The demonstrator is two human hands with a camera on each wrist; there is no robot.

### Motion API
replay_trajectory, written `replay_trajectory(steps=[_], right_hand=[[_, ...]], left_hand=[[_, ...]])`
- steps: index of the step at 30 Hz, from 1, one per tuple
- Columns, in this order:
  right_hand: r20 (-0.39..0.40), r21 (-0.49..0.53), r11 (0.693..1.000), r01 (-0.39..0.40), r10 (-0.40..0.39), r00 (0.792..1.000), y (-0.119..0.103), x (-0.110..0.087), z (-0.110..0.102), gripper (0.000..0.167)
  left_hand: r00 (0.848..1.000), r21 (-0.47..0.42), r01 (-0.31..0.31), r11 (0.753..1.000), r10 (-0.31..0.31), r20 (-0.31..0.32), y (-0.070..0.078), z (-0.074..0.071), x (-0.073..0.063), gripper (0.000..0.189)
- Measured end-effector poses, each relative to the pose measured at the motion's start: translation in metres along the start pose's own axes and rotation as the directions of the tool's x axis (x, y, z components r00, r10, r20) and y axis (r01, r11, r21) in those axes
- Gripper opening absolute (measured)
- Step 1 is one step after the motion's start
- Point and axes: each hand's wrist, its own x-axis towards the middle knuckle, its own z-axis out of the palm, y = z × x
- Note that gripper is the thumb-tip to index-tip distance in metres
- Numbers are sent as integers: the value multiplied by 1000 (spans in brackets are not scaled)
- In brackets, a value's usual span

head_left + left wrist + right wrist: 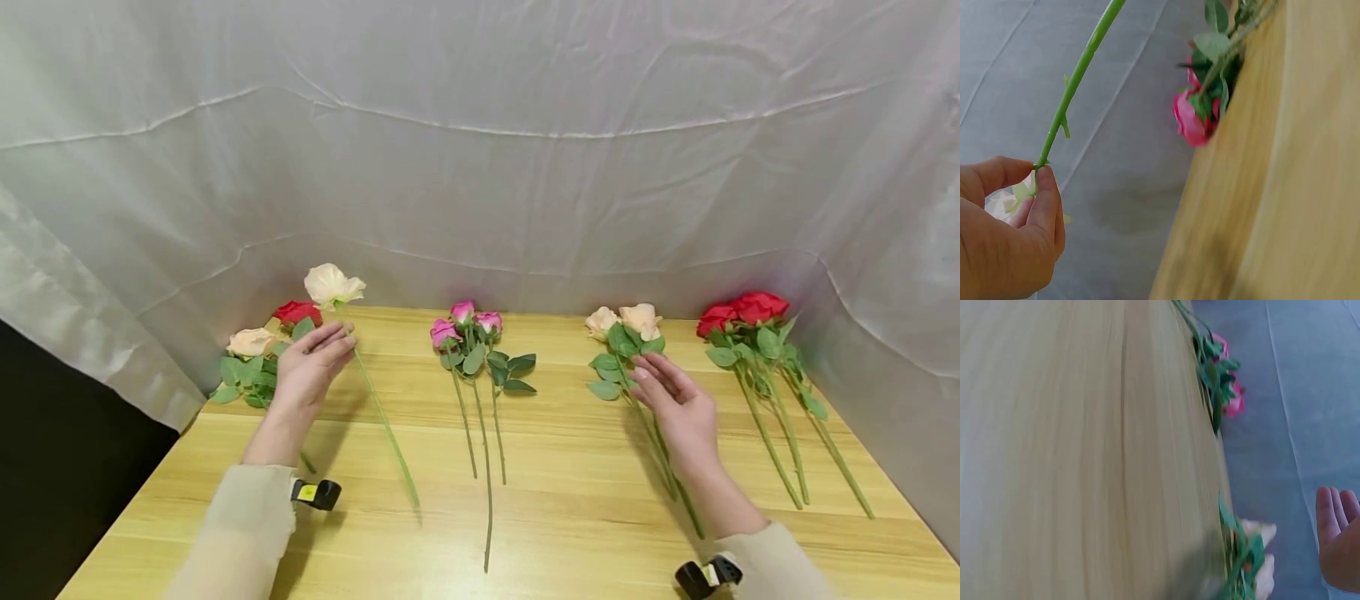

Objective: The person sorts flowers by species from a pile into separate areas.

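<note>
- Head view: left hand (309, 375) pinches the cream flower (331, 285) by its stem; bloom just above the fingers, stem slanting down and to the right of the hand.
- Left of and behind that hand: single peach rose (252, 342) and single red rose (297, 312), together on the worktop (577, 542).
- Right of it, between the hands: three pink roses (463, 313), stems side by side.
- Right hand (684, 417): fingers loosely bent, no grip, over the stems of two peach roses (640, 319); red rose bunch (759, 307) lies farther to its right.
- Progress, as far as shown: pink, peach and right-hand red look already grouped by kind; left pair is mixed colours. Cream flower is up in the hand, so probably not placed yet.
- Left wrist view: adds thumb-and-fingertip pinch close below the bloom, plus small stubs on the stem; bloom mostly behind the hand. Right hand not visible here.
- Right wrist view: fingers fairly straight, nothing between them, peach blooms beside the hand; head view alone leaves contact unclear. Cream flower not visible here.
</note>
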Motion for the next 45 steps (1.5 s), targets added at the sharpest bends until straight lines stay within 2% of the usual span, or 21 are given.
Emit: replay_trajectory(steps=[4,10,16,25,38,45], right_hand=[[37,-45,999,-23,24,999,4,0,18,49],[103,-56,997,-44,50,993,13,-3,42,47],[186,-70,996,-61,73,980,20,-8,62,48],[236,-93,989,-117,136,962,28,-20,87,48],[359,-80,978,-191,207,910,36,-37,111,44],[391,-135,972,-193,231,891,33,-43,117,40]], left_hand=[[1000,5,4,1000,-4,11,-5,17,2,43],[999,-6,5,1000,-5,35,-13,41,4,49],[998,-31,27,999,-25,66,-23,63,6,49],[994,-46,52,998,-47,103,-35,92,5,56],[986,-55,67,996,-58,156,-53,127,2,53],[982,-10,51,999,-48,185,-60,139,1,51]])
